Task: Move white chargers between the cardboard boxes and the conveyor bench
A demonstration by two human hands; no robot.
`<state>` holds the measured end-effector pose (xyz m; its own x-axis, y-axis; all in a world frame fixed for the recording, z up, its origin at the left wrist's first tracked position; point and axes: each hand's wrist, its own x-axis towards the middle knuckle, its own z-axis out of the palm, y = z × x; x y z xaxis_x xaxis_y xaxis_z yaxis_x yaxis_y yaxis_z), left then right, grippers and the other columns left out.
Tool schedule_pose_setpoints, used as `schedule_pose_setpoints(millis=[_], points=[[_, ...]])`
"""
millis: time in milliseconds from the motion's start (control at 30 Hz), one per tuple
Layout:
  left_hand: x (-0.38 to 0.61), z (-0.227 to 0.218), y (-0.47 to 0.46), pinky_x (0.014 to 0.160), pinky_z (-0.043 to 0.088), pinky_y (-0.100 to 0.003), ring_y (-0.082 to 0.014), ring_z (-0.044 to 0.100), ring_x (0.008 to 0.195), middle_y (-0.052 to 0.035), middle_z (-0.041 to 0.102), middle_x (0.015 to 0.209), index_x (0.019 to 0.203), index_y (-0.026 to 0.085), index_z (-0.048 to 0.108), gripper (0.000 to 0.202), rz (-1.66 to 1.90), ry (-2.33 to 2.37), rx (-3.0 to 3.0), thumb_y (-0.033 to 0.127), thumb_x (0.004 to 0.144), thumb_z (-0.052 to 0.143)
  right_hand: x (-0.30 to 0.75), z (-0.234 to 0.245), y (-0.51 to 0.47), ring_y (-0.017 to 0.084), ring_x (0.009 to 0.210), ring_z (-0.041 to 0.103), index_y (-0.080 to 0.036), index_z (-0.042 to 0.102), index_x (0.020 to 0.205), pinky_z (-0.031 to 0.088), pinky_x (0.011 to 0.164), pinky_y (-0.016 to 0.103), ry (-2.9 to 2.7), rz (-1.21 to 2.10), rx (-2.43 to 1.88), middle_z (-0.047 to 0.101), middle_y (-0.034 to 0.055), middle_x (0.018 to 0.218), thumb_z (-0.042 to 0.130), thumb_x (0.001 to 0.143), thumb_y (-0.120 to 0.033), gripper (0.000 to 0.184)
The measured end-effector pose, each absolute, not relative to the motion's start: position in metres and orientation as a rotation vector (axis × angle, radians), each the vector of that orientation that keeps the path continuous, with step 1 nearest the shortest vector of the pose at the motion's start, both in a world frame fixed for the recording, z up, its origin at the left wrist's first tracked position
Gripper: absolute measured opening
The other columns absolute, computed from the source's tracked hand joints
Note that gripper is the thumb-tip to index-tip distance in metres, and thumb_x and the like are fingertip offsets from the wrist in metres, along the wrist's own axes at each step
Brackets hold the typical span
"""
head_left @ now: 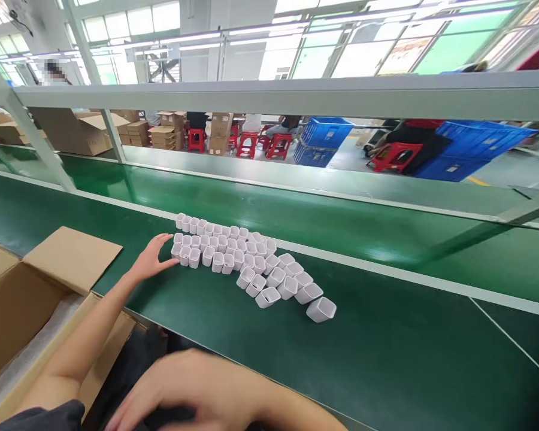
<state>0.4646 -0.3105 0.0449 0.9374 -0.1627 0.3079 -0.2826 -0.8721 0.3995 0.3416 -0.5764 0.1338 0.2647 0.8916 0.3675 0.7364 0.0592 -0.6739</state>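
Note:
Several rows of small white square cups (227, 244) stand on the green table, their open tops facing up. My left hand (153, 258) is at the left end of the rows, thumb and fingers spread apart around the end cups. Its fingertips are close against them; whether they touch I cannot tell. Toward the right the rows loosen, and several cups there tilt. One cup (321, 309) sits apart at the right end. Low in the view, near my body, my right hand (184, 383) is blurred by motion and its fingers are unclear.
An open cardboard box (9, 311) with clear plastic inside stands at my left, one flap over the table's edge. A white rail (386, 272) runs behind the cups, beside a green surface (296, 206). Beyond are cartons (74, 131), blue crates (323, 134), red stools and seated people.

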Motion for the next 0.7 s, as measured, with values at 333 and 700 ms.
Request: schedule_pose_setpoints(millis=[333,700], points=[[0.476,0.030,-0.364,0.119,0.025,-0.056,-0.0344,0.019,0.148,-0.0092,0.022,0.160,0.145,0.033,0.042,0.066,0.451,-0.581,2.902,0.053,0.086,0.063,0.392,0.025,-0.702,0.030,0.137,0.045,-0.027,0.046,0.139,0.042,0.111,0.055,-0.670,-0.523,-2.442,0.053,0.0102,0.141,0.055,0.095,-0.026,0.046],[0.463,0.033,-0.376,0.119,0.028,-0.055,-0.0336,0.023,0.147,-0.0092,0.023,0.160,0.145,0.032,0.043,0.063,0.538,-0.456,2.893,0.051,0.088,0.061,0.443,0.070,-0.687,0.027,0.135,0.046,-0.023,0.045,0.144,0.044,0.109,0.049,-1.102,-0.289,-2.539,0.051,0.0100,0.146,0.048,0.097,-0.027,0.047]])
